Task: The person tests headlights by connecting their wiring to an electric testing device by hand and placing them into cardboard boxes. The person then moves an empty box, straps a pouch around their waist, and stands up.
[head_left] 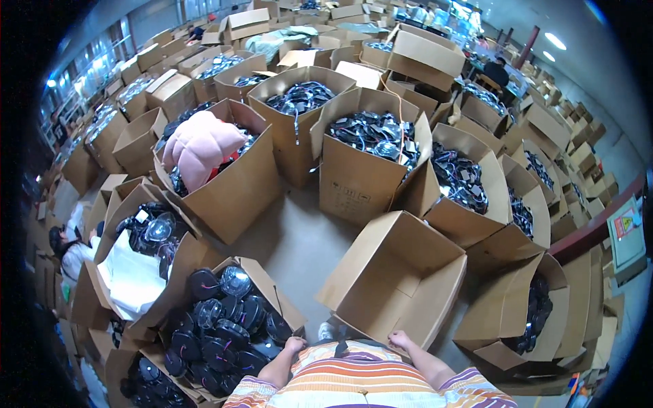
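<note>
My left hand (294,345) is closed into a loose fist at my waist, just beside the flap of a cardboard box (286,309) filled with several black round parts (224,319). On the other side, my right hand (398,339) is also curled shut with nothing in it, touching or almost touching the near edge of an empty open cardboard box (394,272). A striped shirt covers my front between the two hands.
Open cardboard boxes of black parts ring a small patch of grey floor (299,238). A pink jacket (198,146) lies on one box at the left. White sheets (132,279) fill another. A person (68,248) crouches far left; another person (496,71) sits at the back.
</note>
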Motion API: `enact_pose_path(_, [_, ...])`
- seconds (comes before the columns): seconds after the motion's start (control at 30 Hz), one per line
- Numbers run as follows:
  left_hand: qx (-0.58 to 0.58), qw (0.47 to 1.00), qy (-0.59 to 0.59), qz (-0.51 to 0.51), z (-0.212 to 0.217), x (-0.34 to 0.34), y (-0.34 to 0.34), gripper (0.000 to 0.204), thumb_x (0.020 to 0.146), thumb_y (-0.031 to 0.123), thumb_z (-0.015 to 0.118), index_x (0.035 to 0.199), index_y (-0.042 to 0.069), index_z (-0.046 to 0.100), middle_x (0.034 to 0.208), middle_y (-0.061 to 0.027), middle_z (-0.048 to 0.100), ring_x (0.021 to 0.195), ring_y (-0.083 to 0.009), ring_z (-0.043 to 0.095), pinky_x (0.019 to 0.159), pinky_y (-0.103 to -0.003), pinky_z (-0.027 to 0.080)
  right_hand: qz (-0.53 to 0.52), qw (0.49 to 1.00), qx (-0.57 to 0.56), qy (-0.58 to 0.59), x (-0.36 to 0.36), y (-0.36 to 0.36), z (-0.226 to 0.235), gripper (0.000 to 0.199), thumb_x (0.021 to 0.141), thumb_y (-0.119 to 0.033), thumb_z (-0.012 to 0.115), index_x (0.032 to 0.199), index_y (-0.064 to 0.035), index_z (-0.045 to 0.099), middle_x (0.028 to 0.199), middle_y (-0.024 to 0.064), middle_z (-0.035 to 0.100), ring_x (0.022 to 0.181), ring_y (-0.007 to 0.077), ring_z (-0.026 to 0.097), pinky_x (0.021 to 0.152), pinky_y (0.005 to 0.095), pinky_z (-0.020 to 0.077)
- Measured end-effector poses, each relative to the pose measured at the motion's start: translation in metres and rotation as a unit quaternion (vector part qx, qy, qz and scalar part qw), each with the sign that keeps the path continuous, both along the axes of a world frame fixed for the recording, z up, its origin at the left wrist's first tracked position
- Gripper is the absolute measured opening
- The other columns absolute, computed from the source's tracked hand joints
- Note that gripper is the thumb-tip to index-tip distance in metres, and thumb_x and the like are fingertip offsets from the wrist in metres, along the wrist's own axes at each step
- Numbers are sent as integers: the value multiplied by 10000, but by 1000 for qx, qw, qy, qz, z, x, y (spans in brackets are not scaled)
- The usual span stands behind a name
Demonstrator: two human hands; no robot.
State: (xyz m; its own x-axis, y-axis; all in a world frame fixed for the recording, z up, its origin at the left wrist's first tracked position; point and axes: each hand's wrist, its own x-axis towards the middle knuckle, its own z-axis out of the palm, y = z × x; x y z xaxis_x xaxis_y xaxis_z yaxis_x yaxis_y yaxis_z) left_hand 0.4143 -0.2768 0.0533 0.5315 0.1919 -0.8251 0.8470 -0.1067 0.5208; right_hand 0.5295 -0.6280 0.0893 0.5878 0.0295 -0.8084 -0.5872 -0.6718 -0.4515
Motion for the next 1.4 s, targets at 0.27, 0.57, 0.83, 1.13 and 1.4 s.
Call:
enact_pose_path(0.27, [-40, 999, 10, 18, 18, 10, -7, 164, 640, -7, 412, 692, 2, 568, 668, -105, 552, 569, -165, 520, 525, -262, 422, 7, 999, -24, 28, -11, -9, -11, 200, 700, -208, 432, 631, -40, 516, 523, 63, 515, 388, 111, 441, 352, 225, 344])
enact_pose_path(0.57, [-67, 995, 40, -61, -32, 26, 0, 135, 653, 15, 431, 688, 1, 561, 650, -106, 549, 544, -183, 520, 513, -275, 427, -39, 999, -22, 28, -62, -36, -12, 217, 710, -211, 426, 619, -31, 507, 505, 45, 504, 383, 101, 454, 347, 222, 351])
enact_pose_path(0.83, [-73, 992, -7, -100, -32, 69, -8, 137, 662, 10, 389, 665, -2, 525, 527, -71, 483, 435, -142, 448, 383, -250, 363, -76, 995, -19, 59, -98, -60, -12, 221, 708, -230, 446, 667, -25, 518, 544, 62, 525, 434, 104, 480, 386, 226, 378])
enact_pose_path(1.13, [-66, 997, -36, -22, -20, 51, -48, 135, 607, -8, 428, 674, -4, 546, 515, -65, 488, 421, -124, 434, 375, -232, 344, -76, 996, 30, 35, -81, -97, -33, 211, 721, -218, 441, 735, -23, 520, 589, 62, 536, 464, 111, 499, 391, 230, 383])
enact_pose_path(1.4, [47, 987, -7, -153, 3, -10, -159, 169, 574, 138, 576, 672, 1, 580, 678, -83, 560, 600, -157, 510, 566, -277, 396, -207, 973, 104, 19, -78, -195, -2, 190, 731, -191, 427, 724, -16, 499, 586, 74, 522, 437, 110, 479, 351, 202, 352])
